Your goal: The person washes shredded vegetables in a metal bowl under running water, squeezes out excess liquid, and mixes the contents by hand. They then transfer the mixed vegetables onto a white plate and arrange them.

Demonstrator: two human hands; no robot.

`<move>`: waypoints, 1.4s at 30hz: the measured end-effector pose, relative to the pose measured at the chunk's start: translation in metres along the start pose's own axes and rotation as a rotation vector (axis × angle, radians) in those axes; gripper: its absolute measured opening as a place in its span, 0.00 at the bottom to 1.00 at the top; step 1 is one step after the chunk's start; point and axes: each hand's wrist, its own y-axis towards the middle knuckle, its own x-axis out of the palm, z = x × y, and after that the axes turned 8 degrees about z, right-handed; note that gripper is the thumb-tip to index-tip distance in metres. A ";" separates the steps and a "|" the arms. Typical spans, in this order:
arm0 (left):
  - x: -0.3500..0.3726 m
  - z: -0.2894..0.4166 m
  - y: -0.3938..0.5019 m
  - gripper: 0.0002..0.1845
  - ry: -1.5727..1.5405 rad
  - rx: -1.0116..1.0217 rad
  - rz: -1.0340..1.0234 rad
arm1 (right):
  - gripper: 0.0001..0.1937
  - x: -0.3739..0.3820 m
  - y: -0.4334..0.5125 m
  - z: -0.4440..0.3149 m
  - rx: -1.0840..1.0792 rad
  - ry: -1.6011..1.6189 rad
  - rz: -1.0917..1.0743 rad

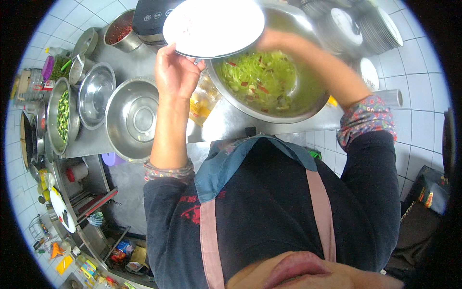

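A white oval plate [214,27] is raised at the top of the head view, with my left hand [178,72] gripping its near left edge. Beside the plate's right edge, my right hand [272,39] is blurred; the view does not settle whether it touches the plate. Under that hand and forearm stands a large steel basin [265,117], partly hidden by the plate. It holds pale green shredded vegetable [249,74] with red chili pieces and garlic in liquid. A steel bowl [140,115] with a few scraps in it is left of my left forearm.
Stacks of white plates [379,30] stand at the upper right. On the left are a shallow steel bowl [96,95], a basin of chopped green vegetable [63,115] and a pot of red chili [122,32]. Yellow plastic packets [200,104] lie between the basins.
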 end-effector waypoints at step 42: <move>-0.016 0.008 -0.004 0.21 0.068 -0.016 -0.044 | 0.34 0.020 -0.086 -0.039 -0.202 -0.159 0.008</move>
